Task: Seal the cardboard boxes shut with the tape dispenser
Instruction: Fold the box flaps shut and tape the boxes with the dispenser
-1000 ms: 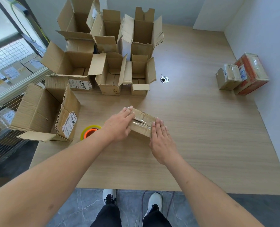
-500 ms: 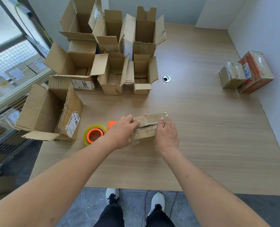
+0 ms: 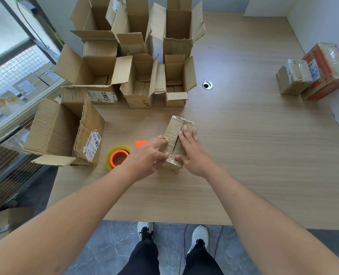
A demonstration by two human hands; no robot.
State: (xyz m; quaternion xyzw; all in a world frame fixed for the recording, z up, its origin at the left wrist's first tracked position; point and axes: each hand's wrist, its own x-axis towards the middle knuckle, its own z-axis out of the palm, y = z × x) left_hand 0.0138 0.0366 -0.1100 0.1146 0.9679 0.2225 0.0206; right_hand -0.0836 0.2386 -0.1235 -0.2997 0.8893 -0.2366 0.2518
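A small cardboard box (image 3: 177, 128) lies on the wooden table (image 3: 254, 155) in front of me, its two top flaps folded in with a dark seam between them. My left hand (image 3: 146, 155) grips the box's near left corner. My right hand (image 3: 192, 153) lies flat on the right flap, fingers spread, pressing it down. The tape dispenser (image 3: 118, 156), an orange core with a yellowish tape roll, rests on the table just left of my left hand; nothing holds it.
Several open empty boxes (image 3: 144, 84) crowd the far left of the table, and one large box (image 3: 65, 132) lies on its side at the left edge. Two taped boxes (image 3: 311, 74) sit by the right wall. A cable hole (image 3: 207, 85) is mid-table.
The small box has been turned from lying crosswise to pointing away from me. My right hand shifted from its right end onto the top flap; my left moved to the near corner.
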